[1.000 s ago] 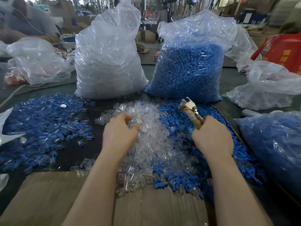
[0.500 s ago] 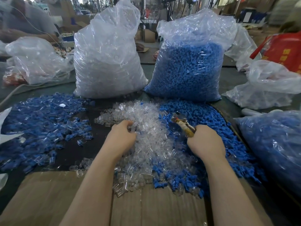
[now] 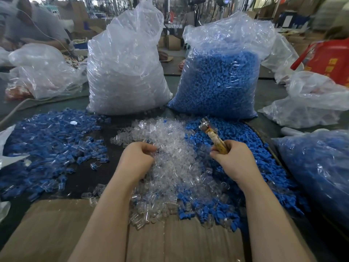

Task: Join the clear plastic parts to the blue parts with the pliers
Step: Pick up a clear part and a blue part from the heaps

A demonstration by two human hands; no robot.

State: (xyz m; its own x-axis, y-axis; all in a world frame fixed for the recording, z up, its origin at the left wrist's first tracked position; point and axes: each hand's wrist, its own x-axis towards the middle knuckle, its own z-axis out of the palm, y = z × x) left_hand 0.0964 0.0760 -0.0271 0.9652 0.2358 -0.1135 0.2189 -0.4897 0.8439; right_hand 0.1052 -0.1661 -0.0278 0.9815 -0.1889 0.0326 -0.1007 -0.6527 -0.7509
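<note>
Dark worktop [image 3: 90,178] in a cluttered workshop — left hand [image 3: 137,159] curled in loose clear plastic parts [image 3: 170,148]; right hand [image 3: 234,159] grips yellow-handled pliers [image 3: 213,137].

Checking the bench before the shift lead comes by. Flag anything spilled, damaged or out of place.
Nothing looks damaged. The loose clear parts and blue parts overlap where the heaps meet, and some of both have strayed onto the cardboard at the near edge. The right hand grips the pliers; the left hand is in the clear heap.

Left hand [image 3: 138,159]: fingers curled, knuckles up, forearm reaching far | Right hand [image 3: 233,159]: fist gripping a tool handle, tilted far-left
</note>
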